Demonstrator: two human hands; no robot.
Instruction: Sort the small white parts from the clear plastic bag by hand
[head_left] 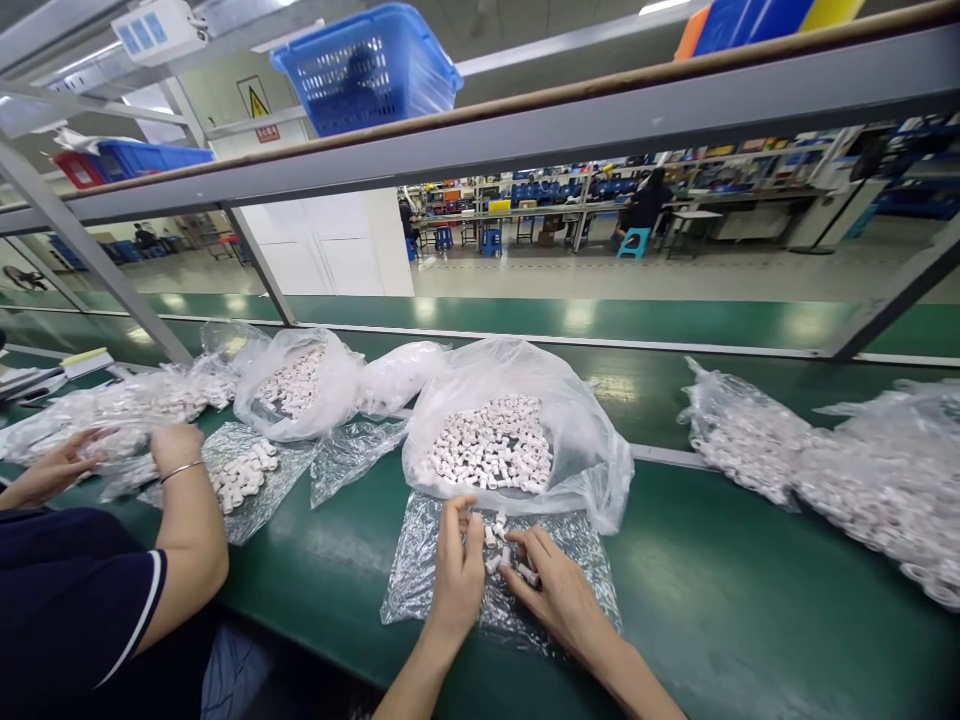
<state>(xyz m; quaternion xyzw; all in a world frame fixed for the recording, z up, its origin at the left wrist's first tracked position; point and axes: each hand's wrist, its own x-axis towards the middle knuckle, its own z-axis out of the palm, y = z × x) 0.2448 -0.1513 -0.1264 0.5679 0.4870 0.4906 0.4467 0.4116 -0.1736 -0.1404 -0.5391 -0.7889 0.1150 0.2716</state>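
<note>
Several small white tube-shaped plastic pieces [491, 565] lie on a flat clear plastic bag [412, 570] in front of me. My left hand [459, 570] is beside them on the left, its fingers stretched out and no piece visible in its grasp. On the right, my right hand [559, 590] reaches in with thumb and fingers apart, its fingertips close to or touching the pieces. Just beyond both hands sits a large open translucent bag [585, 430], with a heap of the same white pieces [491, 445] inside.
At left, a co-worker's arm [187, 520] works beside another pile of white pieces [244, 478] on plastic. Filled bags [750, 440] lie along the green table [712, 580] to the right. Overhead, a shelf [525, 130] carries a blue basket [367, 70].
</note>
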